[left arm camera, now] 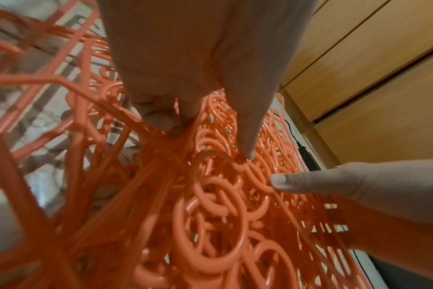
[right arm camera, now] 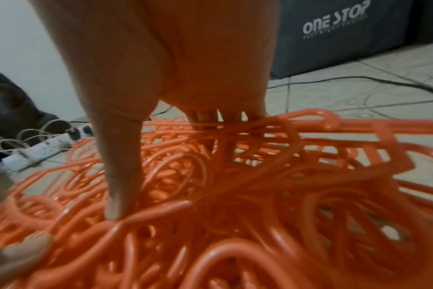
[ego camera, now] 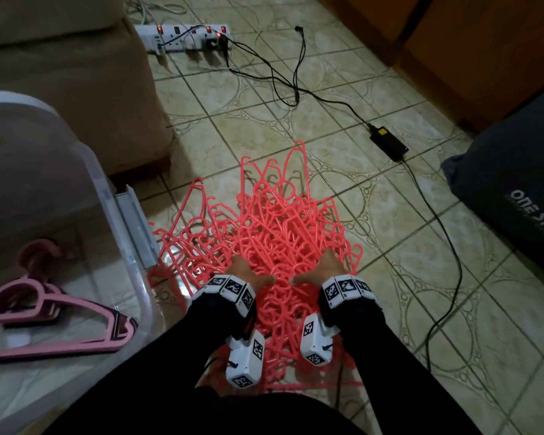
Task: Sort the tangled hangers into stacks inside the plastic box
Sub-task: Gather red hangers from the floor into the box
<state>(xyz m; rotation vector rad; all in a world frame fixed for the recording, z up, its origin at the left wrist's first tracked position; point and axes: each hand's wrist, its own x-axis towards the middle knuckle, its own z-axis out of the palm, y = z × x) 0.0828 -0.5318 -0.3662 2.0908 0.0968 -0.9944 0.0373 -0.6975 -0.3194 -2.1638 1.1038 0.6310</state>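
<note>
A tangled pile of coral-red plastic hangers [ego camera: 277,233] lies on the tiled floor in front of me. My left hand [ego camera: 245,271] and right hand [ego camera: 321,268] sit side by side on its near part, thumbs pointing at each other. In the left wrist view the left hand [left arm camera: 198,48] curls its fingers [left arm camera: 158,119] round hanger bars [left arm camera: 210,215]; the right thumb [left arm camera: 321,181] comes in from the right. The right hand [right arm camera: 173,48] digs its fingers [right arm camera: 210,116] among the hangers [right arm camera: 235,215] with its thumb pressed on top. The clear plastic box [ego camera: 106,186] at left holds stacked pink hangers [ego camera: 54,312].
A brown sofa [ego camera: 76,73] stands behind the box. A power strip [ego camera: 186,37] with black cables and a power adapter [ego camera: 387,142] lie on the floor beyond the pile. A dark bag [ego camera: 509,189] sits at right, below wooden cabinets [ego camera: 484,42].
</note>
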